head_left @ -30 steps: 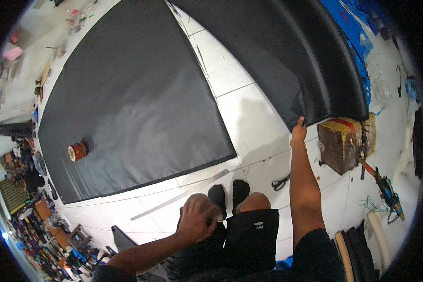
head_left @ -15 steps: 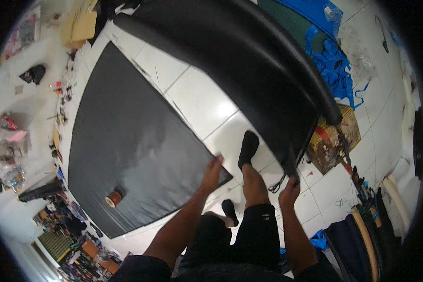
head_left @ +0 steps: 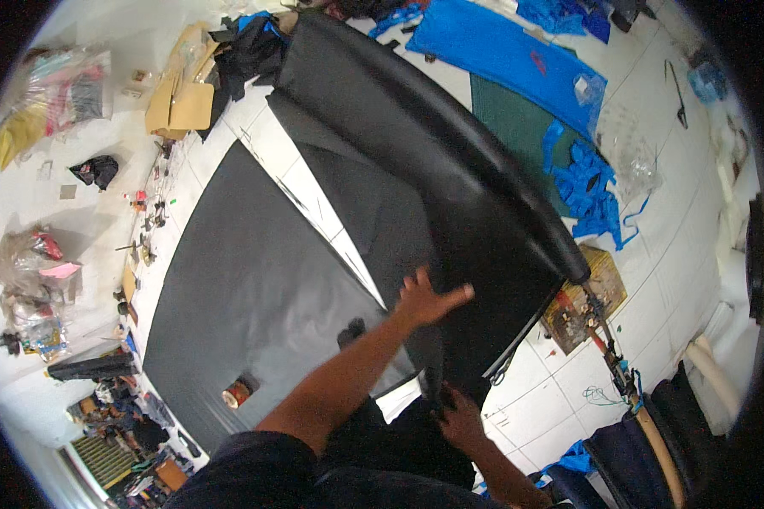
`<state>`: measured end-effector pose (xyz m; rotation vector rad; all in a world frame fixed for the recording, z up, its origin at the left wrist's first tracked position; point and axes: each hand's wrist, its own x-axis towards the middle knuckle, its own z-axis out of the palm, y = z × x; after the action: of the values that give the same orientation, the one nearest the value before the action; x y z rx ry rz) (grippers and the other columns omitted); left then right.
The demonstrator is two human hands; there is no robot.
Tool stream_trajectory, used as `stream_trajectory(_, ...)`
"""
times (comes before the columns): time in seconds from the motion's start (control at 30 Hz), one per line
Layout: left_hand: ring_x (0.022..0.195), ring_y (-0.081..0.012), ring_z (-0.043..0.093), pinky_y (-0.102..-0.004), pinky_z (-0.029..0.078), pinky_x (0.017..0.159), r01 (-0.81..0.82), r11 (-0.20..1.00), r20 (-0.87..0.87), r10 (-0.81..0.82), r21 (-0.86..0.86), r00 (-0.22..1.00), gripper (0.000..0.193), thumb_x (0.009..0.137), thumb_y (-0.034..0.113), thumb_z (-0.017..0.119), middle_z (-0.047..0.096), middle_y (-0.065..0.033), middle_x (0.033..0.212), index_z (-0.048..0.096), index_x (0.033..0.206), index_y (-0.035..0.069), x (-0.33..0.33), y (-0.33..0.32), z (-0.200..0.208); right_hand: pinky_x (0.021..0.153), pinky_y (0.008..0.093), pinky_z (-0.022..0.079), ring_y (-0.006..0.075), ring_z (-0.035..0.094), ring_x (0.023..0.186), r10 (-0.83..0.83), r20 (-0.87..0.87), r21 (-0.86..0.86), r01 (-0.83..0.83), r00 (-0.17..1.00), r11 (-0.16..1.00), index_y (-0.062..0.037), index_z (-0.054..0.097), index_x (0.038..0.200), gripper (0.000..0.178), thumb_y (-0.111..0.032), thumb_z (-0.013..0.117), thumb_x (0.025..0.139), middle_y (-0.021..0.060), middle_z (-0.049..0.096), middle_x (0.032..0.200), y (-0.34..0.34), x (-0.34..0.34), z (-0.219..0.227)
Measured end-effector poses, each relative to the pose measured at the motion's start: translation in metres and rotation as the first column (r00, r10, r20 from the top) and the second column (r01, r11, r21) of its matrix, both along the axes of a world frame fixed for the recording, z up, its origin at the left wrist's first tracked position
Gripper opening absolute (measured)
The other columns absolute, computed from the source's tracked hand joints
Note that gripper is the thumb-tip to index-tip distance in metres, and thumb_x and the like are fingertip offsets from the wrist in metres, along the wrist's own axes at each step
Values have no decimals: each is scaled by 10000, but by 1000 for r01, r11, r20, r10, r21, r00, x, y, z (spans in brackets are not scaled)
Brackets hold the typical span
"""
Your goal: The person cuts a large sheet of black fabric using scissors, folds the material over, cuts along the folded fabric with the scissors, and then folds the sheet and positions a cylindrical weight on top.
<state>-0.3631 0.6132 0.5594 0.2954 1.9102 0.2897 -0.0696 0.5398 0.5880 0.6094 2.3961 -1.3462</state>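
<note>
The right hand is nearest, its fingers pinched on the near edge of the loose black sheet, while the left hand spreads its fingers wide over that sheet, though contact is hard to tell. Since half a second ago the sheet has swung leftward over the white floor tiles, bringing its near end close beside the flat black panel that bears a reddish spool. Farther off, it meets its long roll, with blue cloth beyond.
</note>
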Motion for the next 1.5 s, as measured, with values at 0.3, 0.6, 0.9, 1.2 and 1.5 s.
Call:
stream_trajectory(0.3,1153,-394,573,-440,483,939,299,947,180,-317,121,931,821,859,190,617,546,-307,1234,122,1457,-79,-56,-141,18,988,446,456,416,540,1190,-69,287,-413,188,955,891,1,412,1385,675,-373,665,884,302,465,1363,-86,-82,72)
stream_trajectory(0.6,1049,-339,586,-414,462,891,-601,714,615,304,358,727,471,816,133,706,601,-150,1208,511,1209,-38,-67,-284,72,924,463,485,391,602,1096,-522,99,515,405,847,755,-34,390,1412,759,-261,738,776,247,593,1210,-185,-242,138)
stream_trajectory(0.9,1088,-282,561,-449,483,900,-972,92,898,373,214,233,433,869,184,648,581,-130,1207,517,1245,13,-221,-336,87,835,452,517,349,669,928,-519,-182,664,493,835,562,-63,686,1069,333,-33,639,740,186,690,1010,-306,-158,185)
stream_trajectory(1.2,1096,-331,540,-406,435,957,-600,399,282,616,694,736,535,779,43,641,563,-210,1219,471,1272,-79,-312,-451,118,910,444,512,338,653,1014,-627,-196,585,603,754,542,-72,694,1062,329,-26,633,742,193,672,1107,-519,-95,147)
stream_trajectory(1.5,1193,-335,515,-402,378,1043,-503,502,186,553,704,812,591,831,-22,520,500,-186,1342,370,1403,-50,-394,-805,97,1051,412,436,335,574,1186,-774,-90,320,754,627,574,-64,645,1174,453,-39,654,722,169,622,1250,-760,-127,92)
